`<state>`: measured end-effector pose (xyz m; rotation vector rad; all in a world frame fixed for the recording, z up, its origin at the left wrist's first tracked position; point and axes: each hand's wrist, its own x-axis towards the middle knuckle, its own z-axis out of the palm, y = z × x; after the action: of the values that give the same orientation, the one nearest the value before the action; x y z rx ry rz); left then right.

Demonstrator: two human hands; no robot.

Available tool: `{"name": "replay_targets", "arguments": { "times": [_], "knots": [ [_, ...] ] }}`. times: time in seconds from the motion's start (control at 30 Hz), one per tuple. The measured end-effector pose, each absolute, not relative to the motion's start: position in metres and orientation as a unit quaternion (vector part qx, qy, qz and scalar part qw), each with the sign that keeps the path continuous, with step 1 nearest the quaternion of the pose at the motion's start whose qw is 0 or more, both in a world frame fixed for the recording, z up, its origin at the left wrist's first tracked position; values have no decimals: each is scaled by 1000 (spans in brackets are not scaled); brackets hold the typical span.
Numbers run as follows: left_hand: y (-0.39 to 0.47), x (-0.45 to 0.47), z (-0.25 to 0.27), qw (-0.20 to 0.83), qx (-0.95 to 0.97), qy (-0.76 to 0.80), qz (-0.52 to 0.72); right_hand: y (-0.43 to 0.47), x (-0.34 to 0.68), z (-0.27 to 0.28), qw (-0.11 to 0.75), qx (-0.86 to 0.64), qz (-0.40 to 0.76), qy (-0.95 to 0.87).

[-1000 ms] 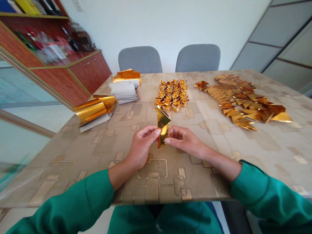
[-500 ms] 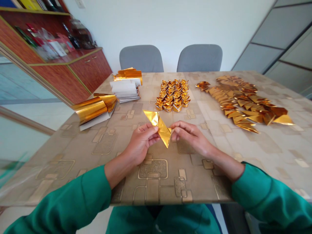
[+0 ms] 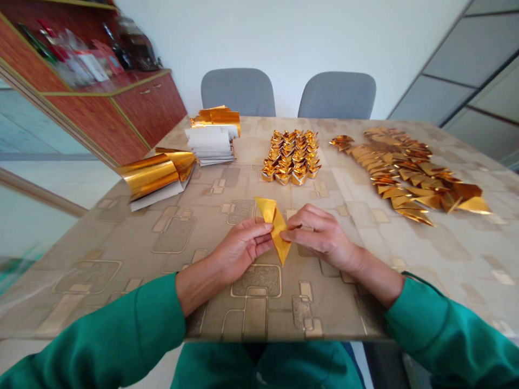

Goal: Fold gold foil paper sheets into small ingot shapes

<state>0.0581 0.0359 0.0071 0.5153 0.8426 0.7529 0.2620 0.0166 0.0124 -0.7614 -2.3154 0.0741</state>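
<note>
A folded piece of gold foil paper (image 3: 278,227), pointed at both ends, is held above the near part of the table. My left hand (image 3: 245,243) pinches its left edge between thumb and fingers. From the other side, my right hand (image 3: 322,235) grips the right edge with thumb and fingertips. Beyond them stands a block of finished gold paper ingots (image 3: 292,156) set in close rows. To the right lies a spread of flat folded gold paper pieces (image 3: 405,173), overlapping in curved lines.
At the left are a curled stack of gold sheets (image 3: 150,175) and a stack of white-backed gold sheets (image 3: 211,143). The patterned tablecloth (image 3: 174,292) covers the table. Two grey chairs (image 3: 239,89) stand at the far edge, a red-brown cabinet (image 3: 150,108) at back left.
The folded gold paper has moved slightly right and nearer to me and turned more upright. My right hand's fingers have closed onto its right edge, where they were at its corner before.
</note>
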Motion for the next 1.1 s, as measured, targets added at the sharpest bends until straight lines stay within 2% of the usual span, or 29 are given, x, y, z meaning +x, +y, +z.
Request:
{"name": "replay_targets", "arguments": {
  "times": [0.13, 0.27, 0.5, 0.63, 0.87, 1.1],
  "knots": [
    [39, 54, 7, 817, 252, 386, 347, 18, 265, 15, 319, -285, 32, -903],
    [39, 54, 6, 799, 262, 397, 368, 19, 262, 15, 344, -287, 82, -890],
    [33, 54, 4, 793, 307, 364, 379, 16, 249, 11, 445, -368, 292, -762],
    [31, 55, 3, 777, 329, 358, 400, 14, 242, 6, 456, -439, 372, -679],
    [27, 58, 6, 757, 338, 364, 425, 11, 234, 4, 453, -503, 377, -632],
    [25, 58, 6, 757, 331, 379, 417, 10, 234, 3, 447, -496, 381, -639]
  ]
}}
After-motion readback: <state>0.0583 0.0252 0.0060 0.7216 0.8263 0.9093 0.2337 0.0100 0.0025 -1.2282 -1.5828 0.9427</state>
